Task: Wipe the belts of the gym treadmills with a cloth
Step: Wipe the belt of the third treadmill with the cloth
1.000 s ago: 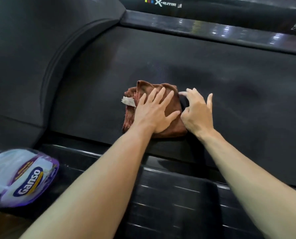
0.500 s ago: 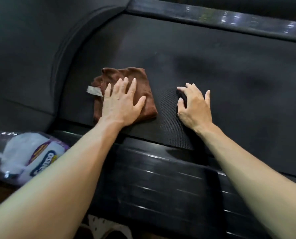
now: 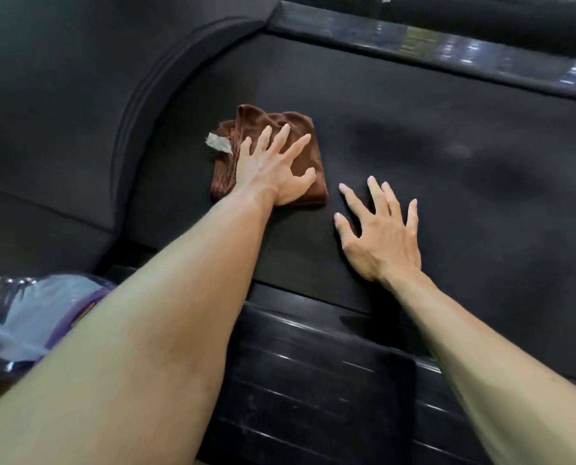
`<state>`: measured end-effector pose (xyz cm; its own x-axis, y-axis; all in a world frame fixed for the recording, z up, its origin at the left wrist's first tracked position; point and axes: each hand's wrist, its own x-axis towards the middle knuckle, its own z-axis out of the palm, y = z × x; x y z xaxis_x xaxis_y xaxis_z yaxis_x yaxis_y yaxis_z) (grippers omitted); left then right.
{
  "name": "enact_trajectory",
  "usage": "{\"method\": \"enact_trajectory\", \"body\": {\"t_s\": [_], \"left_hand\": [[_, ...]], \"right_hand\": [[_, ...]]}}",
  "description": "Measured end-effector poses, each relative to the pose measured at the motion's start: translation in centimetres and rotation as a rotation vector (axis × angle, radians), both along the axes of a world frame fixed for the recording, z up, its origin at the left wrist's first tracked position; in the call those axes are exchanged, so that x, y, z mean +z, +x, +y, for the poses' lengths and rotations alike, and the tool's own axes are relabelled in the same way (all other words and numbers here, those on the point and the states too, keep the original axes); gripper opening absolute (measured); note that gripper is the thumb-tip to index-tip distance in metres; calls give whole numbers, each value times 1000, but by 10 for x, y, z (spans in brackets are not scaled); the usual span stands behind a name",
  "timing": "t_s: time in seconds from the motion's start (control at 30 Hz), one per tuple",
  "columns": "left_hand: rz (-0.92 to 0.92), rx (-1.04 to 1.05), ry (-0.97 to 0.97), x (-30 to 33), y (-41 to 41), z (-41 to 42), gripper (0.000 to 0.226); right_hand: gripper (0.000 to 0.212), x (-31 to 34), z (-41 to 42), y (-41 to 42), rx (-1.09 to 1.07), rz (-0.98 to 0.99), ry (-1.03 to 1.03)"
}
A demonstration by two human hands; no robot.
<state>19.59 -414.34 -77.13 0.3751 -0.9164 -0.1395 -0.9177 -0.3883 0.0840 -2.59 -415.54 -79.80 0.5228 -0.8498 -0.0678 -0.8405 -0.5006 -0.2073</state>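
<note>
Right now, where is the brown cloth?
In the head view the brown cloth lies flat on the treadmill belt, left of centre, under the left hand that presses on it. The right hand rests on the belt beside it.

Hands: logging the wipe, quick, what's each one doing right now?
Left hand: open, fingers spread, pressing flat on the brown cloth.
Right hand: open, fingers spread, resting on the treadmill belt, holding nothing.
</note>
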Motion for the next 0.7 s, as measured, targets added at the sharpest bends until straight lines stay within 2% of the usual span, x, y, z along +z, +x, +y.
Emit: {"method": "enact_trajectory", "body": {"t_s": [0.1,0.23,0.37,0.53,0.7], "left_hand": [[-7,36,-8,-3,26,-7,77],[2,215,31,-3,58,13,78],[-13,304,-26,-10,28,58,78],[11,238,-47,-11,-30,62,74],[22,124,-20,-2,0,5,74]], "right_hand": [[60,-2,-2,0,1,-10,-17],[61,-4,-4,0,1,-10,-19],[61,-1,-2,0,-3,2,-7],[59,1,4,1,7,32,-6],[59,-1,1,1,9,12,-22]]}}
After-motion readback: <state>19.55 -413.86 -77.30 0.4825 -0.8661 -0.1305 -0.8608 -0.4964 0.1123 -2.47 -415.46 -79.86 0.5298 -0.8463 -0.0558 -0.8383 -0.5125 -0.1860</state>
